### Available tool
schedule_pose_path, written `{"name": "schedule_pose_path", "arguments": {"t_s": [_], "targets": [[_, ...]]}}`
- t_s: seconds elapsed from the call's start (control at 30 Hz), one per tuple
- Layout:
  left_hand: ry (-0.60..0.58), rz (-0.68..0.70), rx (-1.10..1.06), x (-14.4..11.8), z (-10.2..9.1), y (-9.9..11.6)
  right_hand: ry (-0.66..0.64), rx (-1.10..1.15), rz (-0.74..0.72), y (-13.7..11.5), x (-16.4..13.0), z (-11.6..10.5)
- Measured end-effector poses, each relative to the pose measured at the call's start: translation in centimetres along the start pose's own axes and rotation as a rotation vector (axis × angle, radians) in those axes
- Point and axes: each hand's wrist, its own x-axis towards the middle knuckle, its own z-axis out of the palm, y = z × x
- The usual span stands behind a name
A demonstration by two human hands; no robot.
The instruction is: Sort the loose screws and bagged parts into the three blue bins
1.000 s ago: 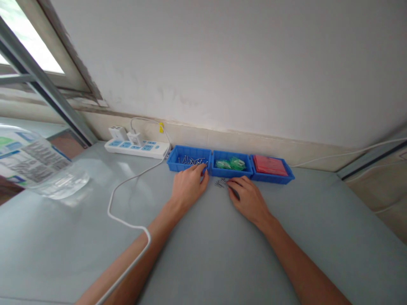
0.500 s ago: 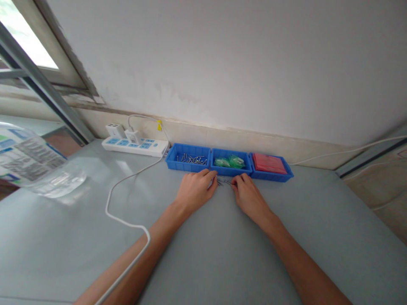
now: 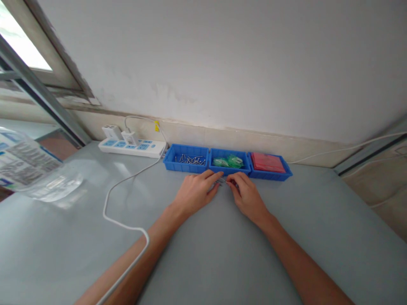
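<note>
Several thin metal screws (image 3: 220, 182) lie on the grey table between my hands, partly covered by fingers. My left hand (image 3: 197, 190) rests just left of them, its thumb apart from its stretched fingers, which arch over the screws. With thumb and forefinger pinched, my right hand (image 3: 246, 195) holds a screw (image 3: 223, 180) that points toward the left fingers. Just behind the hands are three joined blue trays: the left tray (image 3: 178, 166) has loose screws, the middle tray (image 3: 227, 170) has green plastic packets (image 3: 234, 161), and the right tray (image 3: 270, 175) has red packets (image 3: 267, 162).
A white power strip (image 3: 152, 150) with plugged-in chargers stands by the wall at left. Its white cable (image 3: 106, 207) runs over the table and passes above my left forearm. A large clear bottle (image 3: 34, 165) is at far left. Metal posts flank the table.
My right hand has moved slightly left with the screw, closer to my left hand. The left fingers have stretched further over the screws. The view has shifted a little.
</note>
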Motion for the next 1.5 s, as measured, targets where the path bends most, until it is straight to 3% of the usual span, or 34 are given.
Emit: {"name": "schedule_pose_path", "arguments": {"t_s": [0.13, 0.23, 0.43, 0.53, 0.83, 1.1, 1.5], "targets": [[-0.006, 0.079, 0.006, 0.0, 0.1, -0.2, -0.008, -0.030, -0.047, -0.4, -0.1, -0.5], [0.018, 0.072, 0.024, 0.1, -0.1, -0.7, 0.034, -0.019, 0.012, -0.2, -0.1, -0.6], [0.253, -0.350, 0.062, 0.4, -1.2, -3.7, 0.028, -0.144, 0.144, 0.8, -0.5, 0.1], [0.265, -0.419, 0.040, 0.4, -1.5, -4.1, -0.034, -0.224, 0.186, 1.2, -0.7, 0.5], [0.169, -0.248, 0.041, 0.4, -0.6, -1.1, -0.071, -0.255, 0.199, 1.5, -0.7, 0.9], [0.074, -0.083, 0.008, 0.1, 0.0, -0.3, -0.003, 0.130, 0.214, 0.5, -0.3, 0.0], [0.004, 0.007, -0.055, 0.0, 0.2, 0.1, -0.016, 0.311, 0.221, 0.7, -0.4, -0.1]]}}
